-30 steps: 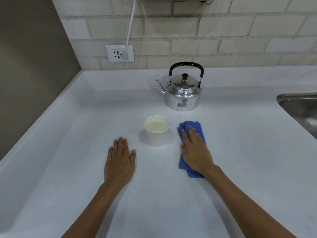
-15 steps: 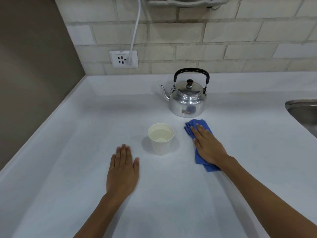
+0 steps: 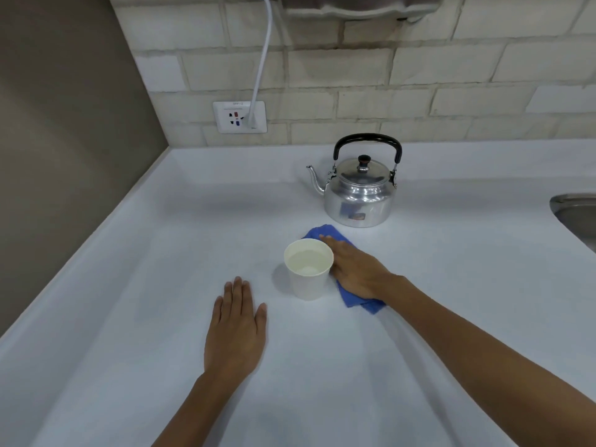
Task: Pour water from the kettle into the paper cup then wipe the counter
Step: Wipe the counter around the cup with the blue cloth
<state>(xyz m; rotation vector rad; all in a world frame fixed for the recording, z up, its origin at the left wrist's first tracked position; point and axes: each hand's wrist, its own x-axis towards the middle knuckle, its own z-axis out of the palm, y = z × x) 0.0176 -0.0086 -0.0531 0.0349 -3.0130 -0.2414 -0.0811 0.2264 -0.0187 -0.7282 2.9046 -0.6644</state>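
1. Nearest: left hand [image 3: 237, 330], palm down and flat on the pale grey-white counter [image 3: 129, 317], fingers straight and close together, holding nothing. Lying down-left of the cup, a clear gap between them.

2. Next out: white paper cup [image 3: 309, 269], upright, open mouth up, water visible inside, so pouring judged done and wiping judged the step in hand.

3. Just right of the cup: right hand [image 3: 354, 272], flat and spread, palm pressing down on the folded blue wiping cloth [image 3: 351, 300]; pinned under the palm, not clenched in a fist. Thumb-side edge of the hand at the cup's wall; touching or only just beside, cannot tell.

4. Cloth's long axis: from near-right to far-left, one corner poking out beyond the fingertips toward the kettle, the other trailing out by the wrist.

5. Deciding relation: cup directly left of the wiping hand, kettle directly beyond it. Right hand much the nearer to both. Any stroke to the left likely to nudge a light, water-filled cup; bare counter open mainly to the right and back toward the body. Left hand free and near enough to steady or lift the cup away.

6. Farthest: shiny round aluminium kettle [image 3: 359, 195], black arched handle upright, lid on, spout pointing left, standing apart from the cloth's far corner.
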